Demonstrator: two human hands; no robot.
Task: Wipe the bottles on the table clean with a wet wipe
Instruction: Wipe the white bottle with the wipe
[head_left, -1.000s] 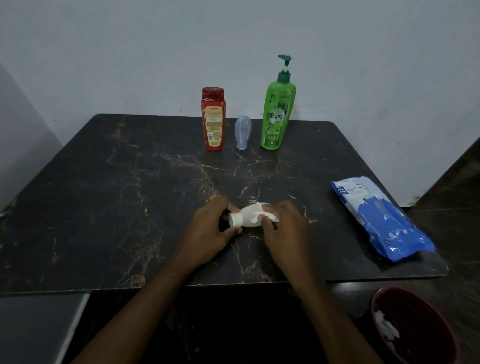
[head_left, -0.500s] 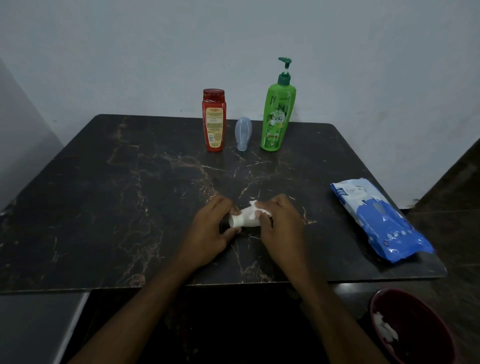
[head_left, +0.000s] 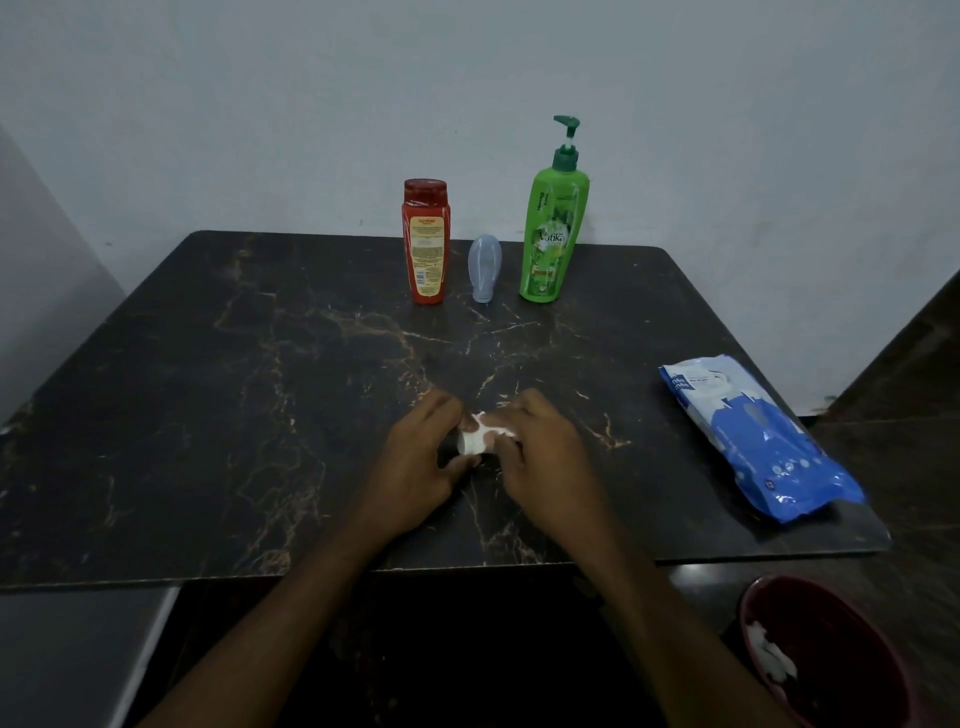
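A small white bottle (head_left: 471, 443) lies on its side between my hands at the middle front of the dark marble table (head_left: 208, 389). My left hand (head_left: 421, 462) grips its cap end. My right hand (head_left: 540, 457) holds a white wet wipe (head_left: 496, 430) wrapped around the bottle's body, which is mostly hidden under my fingers. At the back of the table stand a red bottle (head_left: 426, 241), a small pale blue bottle (head_left: 484, 267) and a tall green pump bottle (head_left: 553, 228).
A blue and white pack of wet wipes (head_left: 753, 436) lies at the table's right edge. A dark red bin (head_left: 831, 654) with used white wipes in it stands on the floor at the lower right. A wall rises behind the table.
My right hand with the wipe has slid left along the white bottle toward my left hand, covering more of it. The other bottles and the pack have stayed put.
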